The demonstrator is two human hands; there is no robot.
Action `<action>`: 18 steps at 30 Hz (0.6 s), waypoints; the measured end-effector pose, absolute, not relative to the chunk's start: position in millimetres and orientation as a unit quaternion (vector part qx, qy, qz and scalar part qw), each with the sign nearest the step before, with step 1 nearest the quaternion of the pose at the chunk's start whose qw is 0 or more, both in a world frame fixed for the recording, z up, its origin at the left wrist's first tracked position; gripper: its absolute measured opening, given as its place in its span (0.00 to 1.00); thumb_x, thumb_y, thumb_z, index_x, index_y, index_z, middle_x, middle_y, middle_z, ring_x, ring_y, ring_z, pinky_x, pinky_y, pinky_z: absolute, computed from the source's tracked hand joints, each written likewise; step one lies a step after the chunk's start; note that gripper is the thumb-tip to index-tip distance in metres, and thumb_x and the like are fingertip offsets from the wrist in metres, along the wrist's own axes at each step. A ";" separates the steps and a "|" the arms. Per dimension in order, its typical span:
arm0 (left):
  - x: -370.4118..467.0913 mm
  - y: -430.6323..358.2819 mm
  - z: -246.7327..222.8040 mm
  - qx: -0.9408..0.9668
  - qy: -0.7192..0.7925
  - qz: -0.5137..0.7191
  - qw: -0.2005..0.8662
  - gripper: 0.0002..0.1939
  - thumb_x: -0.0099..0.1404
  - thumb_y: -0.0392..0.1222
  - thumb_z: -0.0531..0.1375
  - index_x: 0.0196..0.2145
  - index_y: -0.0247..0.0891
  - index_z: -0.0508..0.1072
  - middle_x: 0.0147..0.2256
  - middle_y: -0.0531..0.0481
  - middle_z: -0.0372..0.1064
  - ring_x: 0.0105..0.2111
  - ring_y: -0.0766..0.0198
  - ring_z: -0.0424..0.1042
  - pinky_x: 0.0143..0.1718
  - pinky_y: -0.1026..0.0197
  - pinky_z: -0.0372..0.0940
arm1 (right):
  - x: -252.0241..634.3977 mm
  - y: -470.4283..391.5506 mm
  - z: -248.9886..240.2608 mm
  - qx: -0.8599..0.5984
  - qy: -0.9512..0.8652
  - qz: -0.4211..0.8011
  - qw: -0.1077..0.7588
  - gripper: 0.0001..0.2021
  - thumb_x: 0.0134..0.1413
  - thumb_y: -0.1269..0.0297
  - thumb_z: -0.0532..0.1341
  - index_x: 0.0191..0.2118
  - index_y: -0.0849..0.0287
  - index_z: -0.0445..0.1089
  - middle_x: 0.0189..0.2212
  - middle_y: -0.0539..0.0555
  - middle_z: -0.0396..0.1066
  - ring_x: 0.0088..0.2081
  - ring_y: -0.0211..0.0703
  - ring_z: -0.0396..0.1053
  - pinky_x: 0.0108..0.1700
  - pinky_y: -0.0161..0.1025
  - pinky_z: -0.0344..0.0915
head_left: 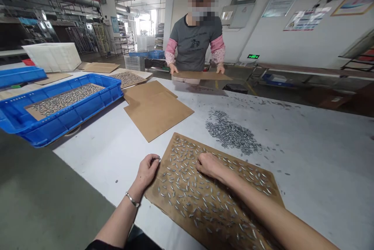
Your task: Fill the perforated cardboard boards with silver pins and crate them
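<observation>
A brown cardboard sheet (163,199) lies in front of me on the white table, covered with many small silvery, leaf-shaped metal pieces. My left hand (148,170) rests at the sheet's left edge, its fingers curled together; whatever sits at the fingertips is too small to name. Over the upper middle of the sheet, my right hand (209,165) has its fingers closed and pointing down among the pieces. What it pinches, if anything, is hidden. Beyond the sheet is a loose pile of the same metal pieces (233,133), with some scattered to its right.
Plain cardboard sheets (157,113) lie overlapped to the left of the pile. A blue crate (87,106) at far left holds a piece-covered sheet. Behind it stands a white crate (55,57). Across the table, another person (195,43) holds a cardboard sheet (201,75) in both hands.
</observation>
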State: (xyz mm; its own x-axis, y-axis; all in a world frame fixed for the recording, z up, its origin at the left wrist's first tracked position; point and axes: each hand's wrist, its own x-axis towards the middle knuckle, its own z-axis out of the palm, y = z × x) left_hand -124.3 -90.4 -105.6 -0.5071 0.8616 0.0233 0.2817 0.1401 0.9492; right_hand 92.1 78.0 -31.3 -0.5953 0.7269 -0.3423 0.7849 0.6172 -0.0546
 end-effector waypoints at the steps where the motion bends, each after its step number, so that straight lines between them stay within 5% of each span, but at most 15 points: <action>1: -124.0 -90.5 -105.0 0.409 0.702 0.511 0.283 0.14 0.68 0.49 0.57 0.43 0.39 0.76 0.43 0.44 0.79 0.43 0.54 0.76 0.48 0.53 0.68 | 91.3 78.7 -33.1 0.426 0.888 -0.100 0.143 0.11 0.58 0.70 0.58 0.28 0.60 0.76 0.35 0.64 0.80 0.37 0.49 0.77 0.29 0.37 0.50; 18: -123.8 -90.0 -103.3 0.419 0.708 0.496 0.277 0.14 0.68 0.50 0.56 0.43 0.40 0.76 0.44 0.44 0.78 0.44 0.54 0.76 0.49 0.53 0.68 | 103.7 93.3 -49.2 0.389 0.902 -0.179 0.059 0.11 0.55 0.70 0.60 0.23 0.57 0.66 0.24 0.52 0.71 0.29 0.40 0.67 0.32 0.34 0.53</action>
State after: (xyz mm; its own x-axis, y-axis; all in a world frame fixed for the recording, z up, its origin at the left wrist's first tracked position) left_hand -123.8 -90.0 -103.3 -0.4946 0.8688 0.0235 0.3178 0.1556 0.9353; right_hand 103.7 93.3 -49.2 -0.6903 0.6803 -0.2463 0.7228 0.6329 -0.2775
